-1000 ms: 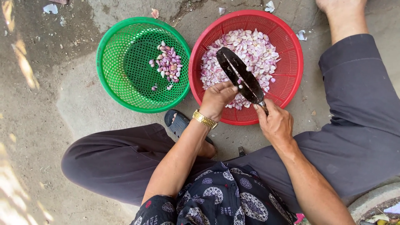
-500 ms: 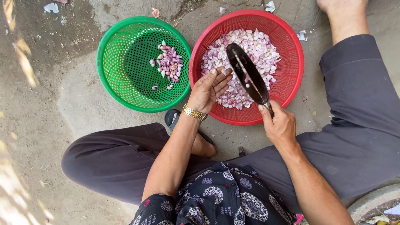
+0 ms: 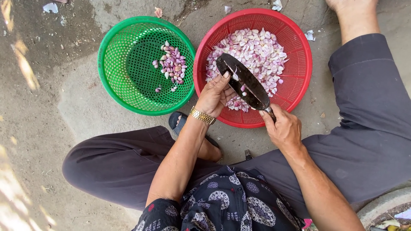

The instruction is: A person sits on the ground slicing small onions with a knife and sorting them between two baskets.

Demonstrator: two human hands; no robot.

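Head view: knife (image 3: 246, 81) over red basket (image 3: 299, 64)

Soft, even daylight throughout, sharp focus, with sun flecks at left.

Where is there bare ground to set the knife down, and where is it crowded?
Bare concrete lies left of the green basket and below it, above the left knee. A narrower strip runs right of the red basket, before the right leg. It is crowded where the baskets meet: the left hand, right hand, knife and sandal.
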